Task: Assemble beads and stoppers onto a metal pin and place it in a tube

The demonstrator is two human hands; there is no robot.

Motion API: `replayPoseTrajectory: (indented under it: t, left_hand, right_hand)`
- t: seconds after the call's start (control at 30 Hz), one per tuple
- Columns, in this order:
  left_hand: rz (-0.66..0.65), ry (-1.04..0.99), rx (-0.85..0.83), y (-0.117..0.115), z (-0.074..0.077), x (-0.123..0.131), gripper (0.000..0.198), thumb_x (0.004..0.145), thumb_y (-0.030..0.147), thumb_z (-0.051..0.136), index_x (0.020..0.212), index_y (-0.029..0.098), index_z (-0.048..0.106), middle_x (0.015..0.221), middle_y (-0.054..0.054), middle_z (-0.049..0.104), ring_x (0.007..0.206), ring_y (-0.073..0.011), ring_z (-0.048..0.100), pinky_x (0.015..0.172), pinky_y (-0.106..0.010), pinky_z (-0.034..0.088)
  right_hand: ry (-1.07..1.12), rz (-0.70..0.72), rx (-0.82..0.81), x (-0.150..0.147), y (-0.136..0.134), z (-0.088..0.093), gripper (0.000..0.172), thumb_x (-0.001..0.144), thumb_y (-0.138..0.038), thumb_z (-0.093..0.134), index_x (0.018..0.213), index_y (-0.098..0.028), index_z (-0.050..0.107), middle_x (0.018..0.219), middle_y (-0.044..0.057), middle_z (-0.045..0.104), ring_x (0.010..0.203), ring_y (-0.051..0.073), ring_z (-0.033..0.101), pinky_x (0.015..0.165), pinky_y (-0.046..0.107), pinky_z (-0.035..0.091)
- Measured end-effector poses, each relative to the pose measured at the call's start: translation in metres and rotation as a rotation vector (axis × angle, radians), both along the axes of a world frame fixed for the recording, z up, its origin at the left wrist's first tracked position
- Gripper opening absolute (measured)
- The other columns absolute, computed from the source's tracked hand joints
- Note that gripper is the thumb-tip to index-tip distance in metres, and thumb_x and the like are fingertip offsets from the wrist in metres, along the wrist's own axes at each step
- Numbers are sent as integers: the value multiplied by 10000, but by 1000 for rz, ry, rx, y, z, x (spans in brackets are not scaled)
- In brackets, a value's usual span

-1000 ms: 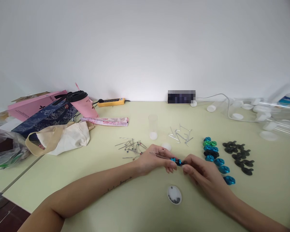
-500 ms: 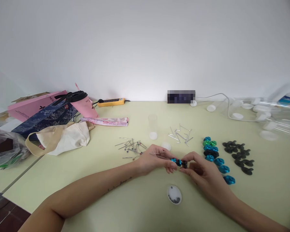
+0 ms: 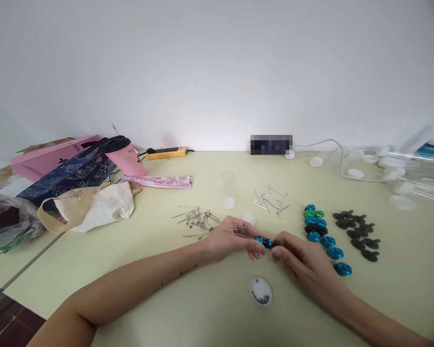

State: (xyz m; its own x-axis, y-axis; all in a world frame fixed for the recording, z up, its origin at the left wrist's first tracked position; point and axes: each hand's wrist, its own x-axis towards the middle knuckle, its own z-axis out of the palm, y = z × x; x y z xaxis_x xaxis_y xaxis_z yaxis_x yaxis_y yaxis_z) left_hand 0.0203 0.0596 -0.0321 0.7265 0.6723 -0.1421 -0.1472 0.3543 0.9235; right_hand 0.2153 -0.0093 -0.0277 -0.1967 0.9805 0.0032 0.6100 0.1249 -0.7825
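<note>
Over the pale green table, my left hand (image 3: 235,237) pinches a blue and black metallic part (image 3: 263,242) between thumb and fingers. Thin metal rods (image 3: 238,233) stick out from it leftward across that palm. My right hand (image 3: 296,253) has its thumb and fingertips closed on the black right end (image 3: 276,244) of the same part and partly covers it. Just below the hands sits a small white dish (image 3: 261,291) with tiny dark metal pieces. Right of my right hand is a line of blue parts (image 3: 334,253) with some green and black ones.
Black winged pieces (image 3: 361,233) lie at the right. Rods with small coloured ends (image 3: 199,220) and silver bent pins (image 3: 269,201) lie beyond the hands, near a clear tube (image 3: 228,185). A pink cup (image 3: 128,159), cloth bag (image 3: 108,207) and yellow power strip (image 3: 166,153) stand back left; clear tubes (image 3: 419,176) lie back right.
The fingers of my right hand have closed in around the black end, which shows less than before. My left hand has hardly moved.
</note>
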Motion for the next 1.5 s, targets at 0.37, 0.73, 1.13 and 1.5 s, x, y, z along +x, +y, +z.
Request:
replayPoseTrajectory:
  t: [0.37,0.73,1.13,1.5]
  left_hand:
    - [3,-18,12,1,-4,0,255,622,215,829,811,84,719,697,-62,700,570,-113,619,591,-244,510]
    - [8,0,16,1,-4,0,263,606,219,837,805,91,722,673,-51,697,555,-113,611,590,-253,507]
    - [-6,-16,5,1,-3,0,263,600,225,839,794,91,722,684,-57,701,557,-118,615,580,-253,507]
    - [-8,-24,12,1,-4,0,247,620,213,829,802,87,719,682,-58,700,555,-115,617,578,-247,510]
  right_hand:
    - [4,-28,9,0,0,0,210,920,-381,458,852,-216,569,561,-40,473,542,147,432,520,251,305]
    - [7,-62,18,1,1,-4,159,878,-375,537,861,-227,591,571,-48,437,557,150,419,521,248,292]
    - [-9,-3,33,2,0,-3,252,904,-405,483,784,-218,601,558,-38,450,541,143,417,515,249,286]
    - [-34,-4,48,1,1,-2,240,901,-378,487,769,-214,601,562,-36,477,540,143,440,517,247,305]
